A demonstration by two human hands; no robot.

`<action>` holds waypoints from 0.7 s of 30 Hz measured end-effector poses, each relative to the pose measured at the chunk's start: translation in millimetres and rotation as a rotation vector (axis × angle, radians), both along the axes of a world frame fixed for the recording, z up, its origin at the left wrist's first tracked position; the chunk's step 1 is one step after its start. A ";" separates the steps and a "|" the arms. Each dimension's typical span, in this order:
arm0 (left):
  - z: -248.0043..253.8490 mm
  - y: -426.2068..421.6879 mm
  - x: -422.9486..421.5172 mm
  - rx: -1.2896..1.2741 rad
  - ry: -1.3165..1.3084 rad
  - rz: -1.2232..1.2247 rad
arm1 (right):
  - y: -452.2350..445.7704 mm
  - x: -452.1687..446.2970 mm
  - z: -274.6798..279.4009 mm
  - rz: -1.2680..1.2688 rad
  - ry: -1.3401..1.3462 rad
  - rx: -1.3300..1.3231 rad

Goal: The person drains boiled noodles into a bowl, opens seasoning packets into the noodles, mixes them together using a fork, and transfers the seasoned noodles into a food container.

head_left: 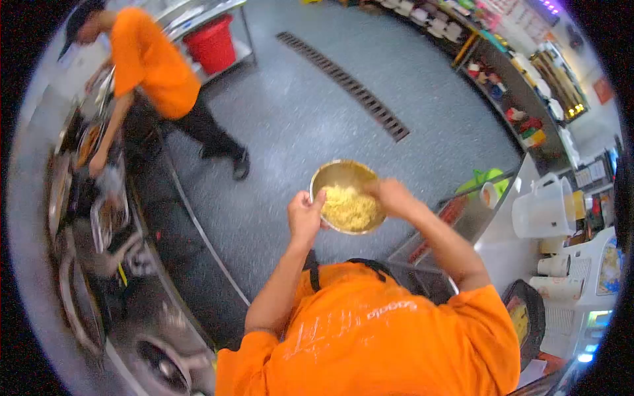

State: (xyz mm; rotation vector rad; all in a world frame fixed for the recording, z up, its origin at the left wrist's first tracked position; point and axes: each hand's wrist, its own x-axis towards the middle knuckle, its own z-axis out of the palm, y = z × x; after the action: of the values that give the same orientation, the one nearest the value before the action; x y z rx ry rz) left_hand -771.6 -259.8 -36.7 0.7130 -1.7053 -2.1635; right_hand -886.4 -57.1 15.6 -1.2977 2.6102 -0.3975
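A round metal bowl [354, 167] is held in the air in front of my body, tilted a little, with a crumbly yellow food [349, 206] inside. My left hand [306, 216] grips the bowl's left rim, the thumb over the edge. At the right side of the bowl, my right hand [392, 197] reaches over the rim with its fingers at the food. Those fingers are blurred and partly hidden, so what they hold, if anything, does not show.
A co-worker [155, 66] in orange leans over the cooking line at the left, by a metal tray [109, 221]. A red bin [211, 45] stands behind. A floor drain [343, 86] crosses the floor. At right, a counter [502, 231] bears a clear plastic jug [545, 208].
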 end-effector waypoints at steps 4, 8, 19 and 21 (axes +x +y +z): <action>13.1 2.0 -99.6 -0.099 -0.106 -0.196 | 38.8 -67.3 10.0 -0.258 -0.004 0.058; -6.6 24.9 -219.1 -0.138 -0.147 -0.294 | 50.5 -111.1 -8.9 -0.413 -0.002 0.175; 5.3 149.5 -534.1 -0.126 -0.096 -0.436 | 161.2 -392.0 -7.2 -0.962 -0.038 -0.063; 15.9 197.7 -613.2 -0.037 -0.085 -0.436 | 195.3 -444.8 2.8 -0.699 0.010 -0.070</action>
State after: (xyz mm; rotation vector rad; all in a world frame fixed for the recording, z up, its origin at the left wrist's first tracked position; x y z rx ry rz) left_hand -1384.8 -62.0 -20.8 0.4594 -2.1001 -2.3975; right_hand -1331.2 138.2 18.5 -0.3518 3.0093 -0.5820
